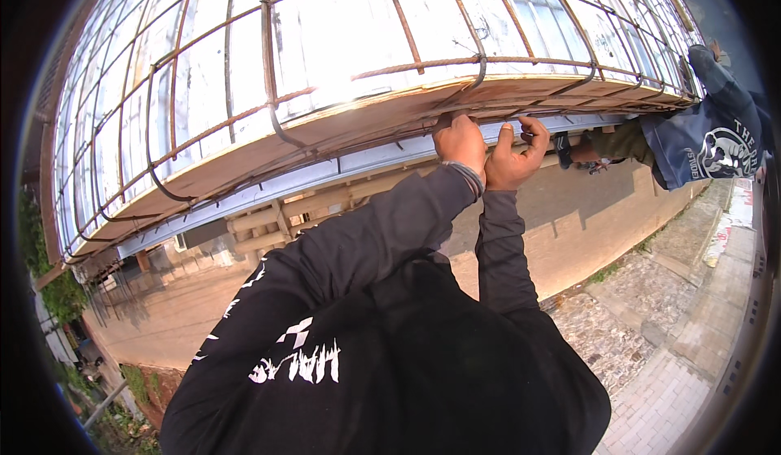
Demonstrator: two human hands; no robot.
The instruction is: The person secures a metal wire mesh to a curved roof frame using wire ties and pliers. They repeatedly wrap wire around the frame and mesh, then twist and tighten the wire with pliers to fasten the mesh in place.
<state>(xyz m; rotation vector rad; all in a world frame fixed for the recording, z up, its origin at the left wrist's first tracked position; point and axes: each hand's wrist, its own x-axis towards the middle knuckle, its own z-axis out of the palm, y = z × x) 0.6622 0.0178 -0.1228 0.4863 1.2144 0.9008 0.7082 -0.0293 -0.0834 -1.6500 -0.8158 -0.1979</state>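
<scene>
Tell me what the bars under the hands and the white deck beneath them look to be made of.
Bars: apparently steel rebar, rust-brown and matte, bent over the edge in hooks.
White deck: probably formwork boards, a scuffed white face with a tan, wood-like edge.
Both the left hand and right hand grip the edge bar.

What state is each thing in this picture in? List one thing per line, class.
left hand: closed around the edge rebar
right hand: fingers hooked on the edge rebar
rebar grid: rusty, laid over the deck
formwork panels: pale, worn, lying flat
co-worker's sleeve: stretched along the deck edge
</scene>
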